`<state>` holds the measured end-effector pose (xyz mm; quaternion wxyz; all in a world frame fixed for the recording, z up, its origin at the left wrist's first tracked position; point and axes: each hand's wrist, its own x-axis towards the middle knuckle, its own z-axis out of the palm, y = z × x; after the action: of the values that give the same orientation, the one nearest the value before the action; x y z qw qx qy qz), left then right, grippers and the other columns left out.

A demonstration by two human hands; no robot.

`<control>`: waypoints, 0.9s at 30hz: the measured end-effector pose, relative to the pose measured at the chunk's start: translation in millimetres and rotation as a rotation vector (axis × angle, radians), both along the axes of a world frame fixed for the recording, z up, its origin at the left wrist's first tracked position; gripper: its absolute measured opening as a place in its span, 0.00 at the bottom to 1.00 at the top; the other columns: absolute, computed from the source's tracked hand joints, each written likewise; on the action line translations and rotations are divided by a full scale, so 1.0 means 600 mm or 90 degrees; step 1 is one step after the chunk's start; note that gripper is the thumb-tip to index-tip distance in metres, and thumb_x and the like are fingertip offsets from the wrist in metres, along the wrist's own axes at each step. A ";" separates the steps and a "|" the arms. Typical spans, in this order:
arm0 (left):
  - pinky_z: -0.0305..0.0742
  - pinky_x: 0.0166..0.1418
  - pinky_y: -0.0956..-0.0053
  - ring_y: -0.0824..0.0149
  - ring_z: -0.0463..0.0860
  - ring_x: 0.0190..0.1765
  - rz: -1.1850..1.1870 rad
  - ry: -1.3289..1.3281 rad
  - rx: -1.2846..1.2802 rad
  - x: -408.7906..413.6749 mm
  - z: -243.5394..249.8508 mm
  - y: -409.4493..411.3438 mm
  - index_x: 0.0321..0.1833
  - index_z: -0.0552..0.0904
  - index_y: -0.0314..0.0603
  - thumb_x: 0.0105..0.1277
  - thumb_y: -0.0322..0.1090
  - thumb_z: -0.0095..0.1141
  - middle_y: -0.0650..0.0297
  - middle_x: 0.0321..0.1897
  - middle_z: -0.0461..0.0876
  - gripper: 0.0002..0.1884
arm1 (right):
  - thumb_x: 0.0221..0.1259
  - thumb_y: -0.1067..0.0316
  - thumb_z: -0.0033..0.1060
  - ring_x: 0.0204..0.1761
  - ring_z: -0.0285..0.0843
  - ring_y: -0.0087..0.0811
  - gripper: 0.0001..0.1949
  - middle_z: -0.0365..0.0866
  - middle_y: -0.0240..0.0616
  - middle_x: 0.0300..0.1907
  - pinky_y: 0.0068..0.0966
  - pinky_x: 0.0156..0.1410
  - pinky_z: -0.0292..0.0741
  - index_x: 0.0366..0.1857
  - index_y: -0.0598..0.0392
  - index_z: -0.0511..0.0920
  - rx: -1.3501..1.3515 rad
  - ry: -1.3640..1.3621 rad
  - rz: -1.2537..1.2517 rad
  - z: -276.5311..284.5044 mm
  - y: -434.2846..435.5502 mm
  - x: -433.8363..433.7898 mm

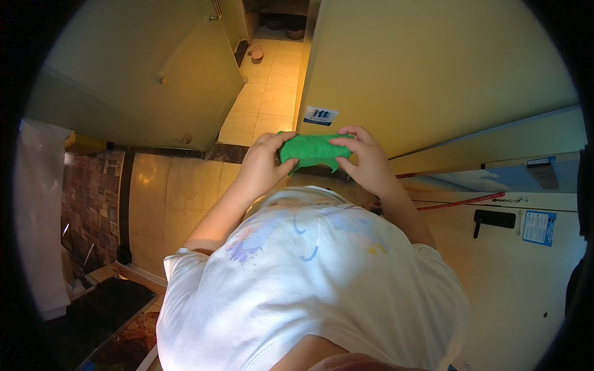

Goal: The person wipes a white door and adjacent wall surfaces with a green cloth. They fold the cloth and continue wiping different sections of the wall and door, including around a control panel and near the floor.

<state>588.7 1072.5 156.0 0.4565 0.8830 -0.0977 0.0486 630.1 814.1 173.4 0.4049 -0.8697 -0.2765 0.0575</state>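
Observation:
Between my two hands is a green cloth [315, 149], folded or rolled into a short bundle. Its lower edge hangs down in small loose corners. My left hand [268, 157] grips the left end, thumb below and fingers behind. At the right end, my right hand [364, 155] pinches the cloth, with fingers on top and the thumb underneath. Both hands are in front of my chest, before a frosted panel [431, 69] that carries a push sticker [320, 116].
A frosted glass door [139, 74] stands ajar at the left, with a tiled floor [274, 88] and a pink slipper [256, 53] beyond. At the right is a white door [506, 278] with a black handle [494, 220]. A dark mat [102, 315] lies at lower left.

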 end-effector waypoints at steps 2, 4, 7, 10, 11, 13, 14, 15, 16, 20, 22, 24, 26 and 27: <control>0.80 0.47 0.69 0.60 0.82 0.42 0.005 0.004 -0.013 -0.002 0.000 0.003 0.61 0.82 0.43 0.56 0.27 0.72 0.52 0.54 0.76 0.27 | 0.53 0.78 0.72 0.65 0.73 0.42 0.22 0.73 0.43 0.60 0.34 0.68 0.73 0.54 0.53 0.83 0.002 -0.001 0.006 0.009 0.003 -0.006; 0.80 0.47 0.71 0.60 0.82 0.43 0.017 -0.010 -0.034 -0.003 -0.002 0.006 0.60 0.83 0.42 0.56 0.27 0.73 0.53 0.57 0.73 0.27 | 0.54 0.78 0.70 0.63 0.74 0.43 0.20 0.74 0.43 0.59 0.34 0.66 0.75 0.53 0.54 0.83 0.001 -0.010 -0.003 0.013 0.007 -0.009; 0.80 0.47 0.73 0.62 0.82 0.45 0.039 0.002 -0.086 -0.003 0.018 0.005 0.57 0.85 0.42 0.56 0.27 0.73 0.54 0.61 0.69 0.23 | 0.55 0.78 0.67 0.60 0.76 0.45 0.16 0.74 0.44 0.58 0.35 0.63 0.76 0.50 0.57 0.83 0.002 -0.047 -0.033 0.010 0.008 -0.009; 0.80 0.48 0.71 0.61 0.82 0.47 -0.015 -0.026 -0.147 -0.003 0.011 0.006 0.51 0.87 0.41 0.55 0.25 0.73 0.54 0.58 0.73 0.19 | 0.53 0.77 0.66 0.58 0.76 0.46 0.14 0.77 0.43 0.54 0.35 0.61 0.77 0.46 0.57 0.84 -0.012 -0.134 -0.045 0.008 0.006 -0.005; 0.79 0.49 0.73 0.61 0.81 0.51 -0.023 -0.022 -0.119 -0.004 0.014 0.007 0.51 0.87 0.41 0.55 0.24 0.73 0.54 0.57 0.74 0.19 | 0.53 0.76 0.66 0.58 0.77 0.46 0.14 0.78 0.43 0.52 0.35 0.60 0.77 0.45 0.56 0.85 -0.043 -0.174 -0.045 0.017 0.006 -0.006; 0.78 0.52 0.76 0.63 0.78 0.58 -0.039 -0.015 -0.063 -0.006 0.023 0.008 0.50 0.87 0.40 0.54 0.21 0.73 0.54 0.55 0.76 0.19 | 0.52 0.75 0.66 0.56 0.78 0.44 0.12 0.81 0.42 0.48 0.34 0.59 0.77 0.42 0.55 0.85 -0.062 -0.221 -0.016 0.025 0.003 -0.003; 0.78 0.51 0.73 0.61 0.79 0.55 -0.028 -0.019 -0.055 -0.006 0.021 0.009 0.48 0.87 0.40 0.54 0.22 0.72 0.54 0.53 0.77 0.17 | 0.52 0.74 0.67 0.55 0.79 0.43 0.11 0.82 0.41 0.46 0.34 0.58 0.76 0.41 0.54 0.85 -0.049 -0.227 0.013 0.025 -0.002 0.004; 0.79 0.50 0.70 0.58 0.80 0.53 -0.017 -0.024 -0.048 -0.006 0.018 0.010 0.47 0.87 0.40 0.54 0.23 0.71 0.55 0.51 0.78 0.16 | 0.52 0.73 0.68 0.54 0.80 0.42 0.10 0.83 0.41 0.44 0.33 0.58 0.76 0.40 0.54 0.85 -0.036 -0.234 0.042 0.026 -0.006 0.008; 0.79 0.49 0.68 0.56 0.81 0.50 -0.006 -0.028 -0.040 -0.006 0.017 0.011 0.45 0.86 0.40 0.55 0.24 0.71 0.55 0.50 0.79 0.14 | 0.54 0.73 0.67 0.52 0.80 0.38 0.10 0.83 0.40 0.43 0.32 0.57 0.76 0.41 0.54 0.85 0.010 -0.110 0.031 0.029 -0.007 0.006; 0.77 0.44 0.74 0.67 0.81 0.44 -0.026 -0.103 -0.036 0.003 0.031 0.017 0.48 0.81 0.38 0.62 0.27 0.68 0.61 0.41 0.80 0.13 | 0.63 0.72 0.63 0.47 0.80 0.26 0.09 0.82 0.34 0.42 0.26 0.54 0.77 0.46 0.54 0.81 0.233 0.236 -0.003 0.026 -0.017 0.003; 0.75 0.40 0.79 0.75 0.80 0.40 -0.083 0.140 -0.285 0.006 0.022 0.025 0.50 0.78 0.37 0.66 0.28 0.66 0.67 0.36 0.80 0.13 | 0.67 0.72 0.61 0.46 0.79 0.22 0.10 0.81 0.32 0.42 0.25 0.52 0.77 0.51 0.55 0.79 0.315 0.254 -0.009 0.020 -0.016 0.008; 0.72 0.37 0.82 0.79 0.77 0.37 -0.064 0.161 -0.382 0.013 0.013 0.022 0.53 0.77 0.38 0.68 0.28 0.65 0.70 0.35 0.79 0.14 | 0.71 0.71 0.59 0.45 0.78 0.20 0.12 0.80 0.30 0.43 0.24 0.51 0.77 0.55 0.55 0.76 0.346 0.193 -0.019 0.016 -0.007 0.009; 0.70 0.35 0.84 0.81 0.76 0.35 -0.041 0.179 -0.450 0.015 0.014 0.015 0.54 0.76 0.38 0.69 0.29 0.65 0.72 0.34 0.78 0.14 | 0.73 0.70 0.57 0.45 0.78 0.21 0.13 0.81 0.31 0.44 0.25 0.51 0.78 0.57 0.55 0.74 0.315 0.196 -0.056 0.005 0.004 0.016; 0.69 0.34 0.84 0.82 0.76 0.34 -0.030 0.185 -0.470 0.016 0.022 0.008 0.53 0.76 0.39 0.69 0.29 0.65 0.72 0.34 0.79 0.14 | 0.74 0.69 0.57 0.45 0.79 0.22 0.13 0.81 0.32 0.45 0.25 0.51 0.78 0.58 0.56 0.73 0.299 0.197 -0.076 0.000 0.008 0.019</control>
<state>598.3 1077.3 169.3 0.7534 0.6546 -0.0283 -0.0558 641.3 819.2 173.6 0.6349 -0.7479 -0.1658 0.0999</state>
